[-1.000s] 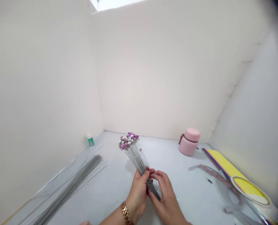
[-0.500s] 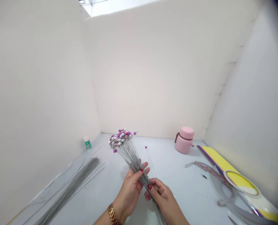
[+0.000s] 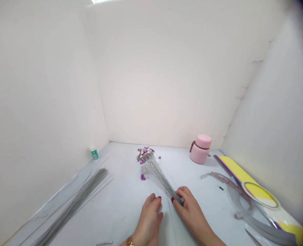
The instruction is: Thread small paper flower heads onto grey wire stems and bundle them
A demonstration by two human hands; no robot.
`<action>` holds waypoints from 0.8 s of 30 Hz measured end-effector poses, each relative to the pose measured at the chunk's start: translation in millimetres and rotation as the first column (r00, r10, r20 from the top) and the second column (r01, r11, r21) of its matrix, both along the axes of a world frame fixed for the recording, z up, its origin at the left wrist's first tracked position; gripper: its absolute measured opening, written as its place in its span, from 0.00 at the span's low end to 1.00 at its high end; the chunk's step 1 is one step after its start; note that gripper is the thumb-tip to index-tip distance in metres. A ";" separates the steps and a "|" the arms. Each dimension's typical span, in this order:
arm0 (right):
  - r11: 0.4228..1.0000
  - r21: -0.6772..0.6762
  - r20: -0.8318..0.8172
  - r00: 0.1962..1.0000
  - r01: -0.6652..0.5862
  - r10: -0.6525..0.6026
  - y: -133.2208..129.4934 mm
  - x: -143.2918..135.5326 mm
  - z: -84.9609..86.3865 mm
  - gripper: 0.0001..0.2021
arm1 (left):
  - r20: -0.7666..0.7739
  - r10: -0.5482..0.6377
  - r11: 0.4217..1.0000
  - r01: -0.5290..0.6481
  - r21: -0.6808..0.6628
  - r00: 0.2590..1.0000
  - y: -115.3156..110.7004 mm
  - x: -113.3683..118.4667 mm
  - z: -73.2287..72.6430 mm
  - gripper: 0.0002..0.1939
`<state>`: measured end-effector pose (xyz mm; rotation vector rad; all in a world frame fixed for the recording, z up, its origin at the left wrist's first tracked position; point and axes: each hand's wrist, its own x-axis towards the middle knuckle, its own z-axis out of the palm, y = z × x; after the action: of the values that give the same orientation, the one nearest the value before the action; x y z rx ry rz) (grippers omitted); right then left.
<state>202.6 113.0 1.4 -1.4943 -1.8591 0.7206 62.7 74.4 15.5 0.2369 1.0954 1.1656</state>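
Note:
My right hand [image 3: 191, 210] is closed around the lower end of a bundle of thin grey wire stems [image 3: 164, 179]. At the bundle's far end is a dense head of small purple, silver and pinkish beads [image 3: 145, 154], tilted up to the left. My left hand [image 3: 151, 215], with a gold watch band [image 3: 130, 241] at the wrist, is just left of the bundle, its fingers apart and nothing in them. A small purple bead cluster [image 3: 143, 177] is beneath the bead head, and a single purple bead [image 3: 159, 157] is to its right.
A bundle of bare grey wires [image 3: 77, 201] lies at left, by a small green-and-white bottle [image 3: 94, 153]. At the back right stands a pink flask [image 3: 200, 149]. A tape roll [image 3: 260, 194], yellow packaging [image 3: 230, 165], translucent strips [image 3: 266, 232] and a pointed metal tool [image 3: 252, 236] lie at right.
My left hand has let go of the beaded stem bundle and drawn back toward me. My right hand now holds the bundle alone, and its bead head has shifted to the right.

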 end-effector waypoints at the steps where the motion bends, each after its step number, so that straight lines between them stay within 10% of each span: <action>1: 0.999 0.034 0.031 0.999 0.009 -0.010 1.1 1.4 -1.7 0.03 | -0.004 -0.006 1.000 0.006 -0.002 1.000 1.7 0.9 -0.1 0.22; 9: 0.997 0.042 0.207 0.975 0.068 -0.075 3.2 -1.2 -11.7 0.04 | -0.073 -0.063 0.996 0.068 0.056 0.995 14.7 10.6 -11.2 0.19; 16: 0.985 -0.166 0.047 0.998 0.038 -0.030 8.0 5.1 -8.4 0.05 | -0.302 -0.030 0.971 0.100 0.218 0.953 16.9 4.7 -12.7 0.22; 24: 0.912 -0.400 -0.322 0.946 -0.092 -0.046 4.6 5.5 -4.8 0.09 | -0.720 0.189 0.887 0.197 0.417 0.668 65.5 -52.2 -8.8 0.12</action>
<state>208.2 117.6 -3.3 -1.4885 -1.5334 1.3514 10.5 139.9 6.7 1.1994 1.5012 1.3532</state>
